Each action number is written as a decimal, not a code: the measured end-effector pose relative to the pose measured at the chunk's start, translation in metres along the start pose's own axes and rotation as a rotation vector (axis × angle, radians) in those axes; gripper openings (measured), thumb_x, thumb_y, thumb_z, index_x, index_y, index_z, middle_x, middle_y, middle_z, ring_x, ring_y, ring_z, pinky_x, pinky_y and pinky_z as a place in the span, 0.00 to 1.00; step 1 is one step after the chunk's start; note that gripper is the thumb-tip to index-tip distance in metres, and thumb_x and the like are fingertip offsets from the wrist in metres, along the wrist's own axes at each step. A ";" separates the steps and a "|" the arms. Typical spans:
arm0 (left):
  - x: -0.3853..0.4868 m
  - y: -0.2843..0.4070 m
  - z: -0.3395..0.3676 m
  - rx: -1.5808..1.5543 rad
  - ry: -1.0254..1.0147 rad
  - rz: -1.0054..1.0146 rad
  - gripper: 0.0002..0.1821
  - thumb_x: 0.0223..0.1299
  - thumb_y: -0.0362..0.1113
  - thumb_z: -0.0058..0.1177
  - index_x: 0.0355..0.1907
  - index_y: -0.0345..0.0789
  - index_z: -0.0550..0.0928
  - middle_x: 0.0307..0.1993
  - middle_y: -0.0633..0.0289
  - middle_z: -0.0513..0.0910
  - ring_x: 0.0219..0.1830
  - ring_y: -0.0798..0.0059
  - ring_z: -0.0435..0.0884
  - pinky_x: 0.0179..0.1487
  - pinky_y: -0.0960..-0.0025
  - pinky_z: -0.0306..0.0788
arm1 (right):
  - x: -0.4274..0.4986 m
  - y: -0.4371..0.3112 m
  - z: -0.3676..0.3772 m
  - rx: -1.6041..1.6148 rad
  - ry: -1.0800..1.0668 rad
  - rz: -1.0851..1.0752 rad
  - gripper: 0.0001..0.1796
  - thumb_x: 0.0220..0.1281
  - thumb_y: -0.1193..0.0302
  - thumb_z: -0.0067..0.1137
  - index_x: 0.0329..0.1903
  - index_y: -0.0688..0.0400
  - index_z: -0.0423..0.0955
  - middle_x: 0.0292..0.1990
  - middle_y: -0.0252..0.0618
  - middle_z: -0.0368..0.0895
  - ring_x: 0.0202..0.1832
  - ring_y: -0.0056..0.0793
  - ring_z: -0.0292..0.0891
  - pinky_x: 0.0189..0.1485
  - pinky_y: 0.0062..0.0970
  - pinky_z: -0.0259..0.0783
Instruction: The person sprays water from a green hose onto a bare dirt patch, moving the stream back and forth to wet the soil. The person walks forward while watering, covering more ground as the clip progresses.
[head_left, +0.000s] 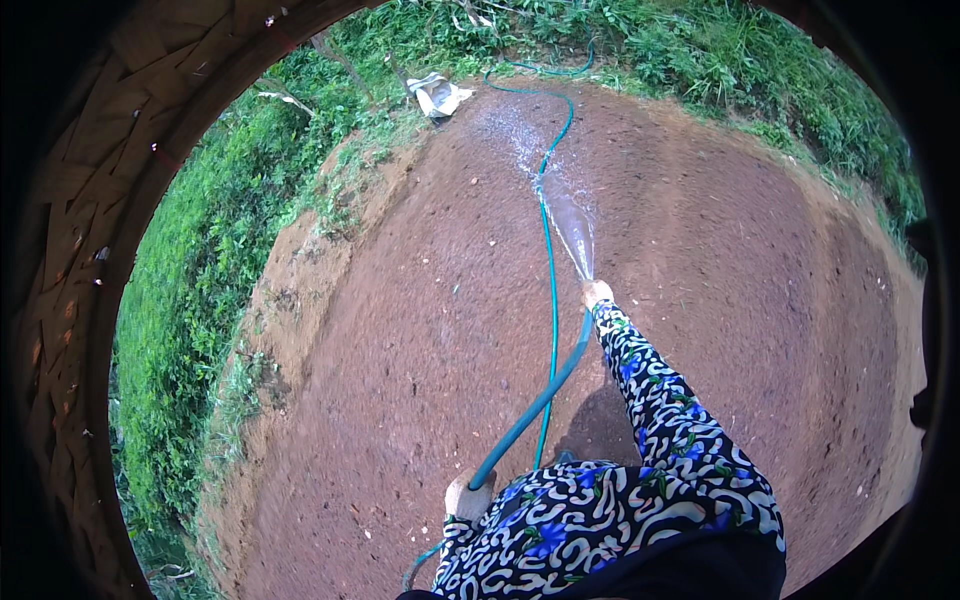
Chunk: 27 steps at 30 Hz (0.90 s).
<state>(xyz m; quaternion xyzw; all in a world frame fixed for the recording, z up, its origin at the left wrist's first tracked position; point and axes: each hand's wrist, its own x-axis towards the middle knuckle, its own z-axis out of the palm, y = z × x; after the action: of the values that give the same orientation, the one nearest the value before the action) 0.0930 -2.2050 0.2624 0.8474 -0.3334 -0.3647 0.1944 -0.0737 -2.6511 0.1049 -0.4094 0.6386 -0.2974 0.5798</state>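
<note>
My right hand (598, 292), at the end of an outstretched arm, grips the outlet end of a green garden hose (529, 415). From there a fan of water (573, 231) sprays forward and breaks into drops over reddish-brown soil (420, 322). Low by my waist, my left hand (468, 498) is closed around the same hose farther back. Behind it, a stretch of hose shows beside my patterned sleeve. Another length of green hose (553, 300) runs along the soil away from me, passing beneath the spray.
A crumpled white sack (438, 95) lies at the far edge of the soil. Dense green plants (202, 262) border the left side, and tall grass (720, 60) grows across the far right. A woven hat brim (67, 247) frames the left of the view.
</note>
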 end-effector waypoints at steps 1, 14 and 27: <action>0.000 0.000 0.000 -0.015 0.019 0.044 0.16 0.53 0.48 0.52 0.33 0.36 0.81 0.26 0.52 0.79 0.31 0.60 0.79 0.35 0.63 0.69 | 0.000 0.000 0.000 0.023 0.033 0.001 0.12 0.58 0.64 0.47 0.32 0.61 0.72 0.18 0.36 0.71 0.16 0.30 0.68 0.19 0.32 0.70; 0.004 0.008 0.000 0.006 0.013 0.072 0.18 0.51 0.50 0.54 0.25 0.35 0.79 0.23 0.49 0.78 0.29 0.53 0.78 0.33 0.59 0.69 | 0.009 0.029 -0.043 0.213 0.171 0.019 0.12 0.59 0.64 0.50 0.32 0.61 0.69 0.16 0.39 0.72 0.16 0.35 0.71 0.17 0.37 0.70; 0.004 0.007 -0.004 -0.023 -0.094 0.037 0.18 0.49 0.50 0.55 0.25 0.34 0.78 0.20 0.52 0.76 0.24 0.62 0.76 0.30 0.64 0.67 | 0.011 0.115 -0.096 -0.096 0.421 0.078 0.18 0.62 0.58 0.43 0.34 0.59 0.75 0.26 0.41 0.79 0.27 0.35 0.78 0.25 0.32 0.72</action>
<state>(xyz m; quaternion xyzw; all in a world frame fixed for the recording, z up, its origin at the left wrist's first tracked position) 0.0950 -2.2127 0.2672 0.8206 -0.3536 -0.4043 0.1951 -0.1883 -2.6136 0.0161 -0.3403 0.7743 -0.3229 0.4246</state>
